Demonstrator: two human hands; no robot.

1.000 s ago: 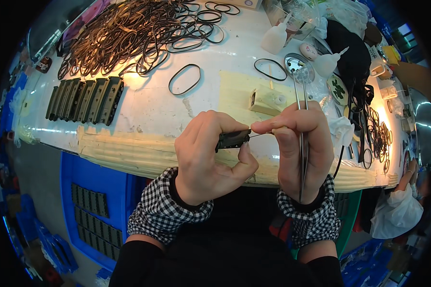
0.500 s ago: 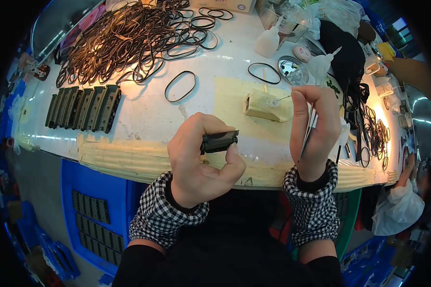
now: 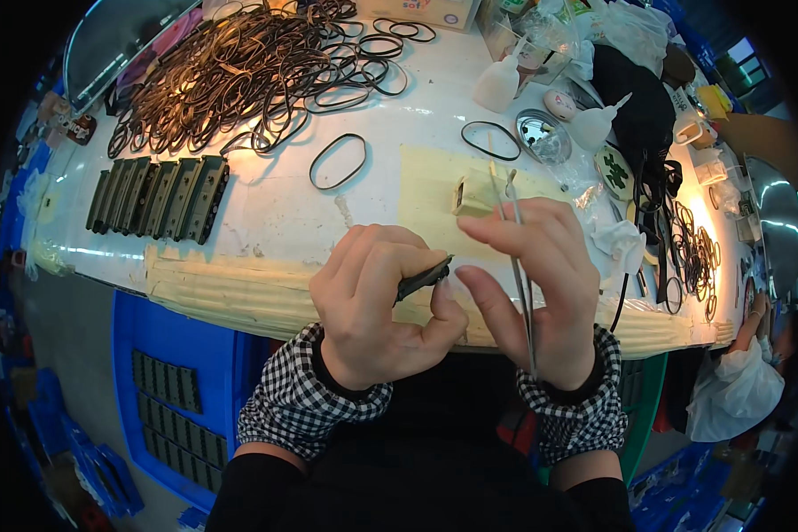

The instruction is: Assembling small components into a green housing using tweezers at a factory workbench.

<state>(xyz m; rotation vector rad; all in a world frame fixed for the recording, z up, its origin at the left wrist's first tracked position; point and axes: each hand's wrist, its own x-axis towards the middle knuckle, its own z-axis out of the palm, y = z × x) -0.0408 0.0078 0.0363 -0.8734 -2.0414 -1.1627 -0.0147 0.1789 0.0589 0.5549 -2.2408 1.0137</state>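
Note:
My left hand (image 3: 377,306) pinches a small dark green, block-like part (image 3: 423,277) between thumb and fingers, its end poking out to the right. Steel tweezers (image 3: 528,319) are tucked against the palm of my right hand (image 3: 554,288), their prongs pointing away from me. The thumb and forefinger of that hand are spread apart, close to the dark green part. Just beyond the right fingers, a small yellowish block (image 3: 473,197) rests on a yellow sheet (image 3: 421,177), partly covered by the hand.
Similar dark green parts (image 3: 157,199) stand in a row at left. Behind them lies a heap of black rubber bands (image 3: 230,75). White squeeze bottles (image 3: 498,82), a round metal dish (image 3: 543,136) and a black bag (image 3: 629,102) crowd the right. A blue bin (image 3: 230,355) sits below the table edge.
My right hand has moved left and nearer to me, from the yellowish block to beside the left hand, its thumb and forefinger now parted. My left hand has tilted the dark green part.

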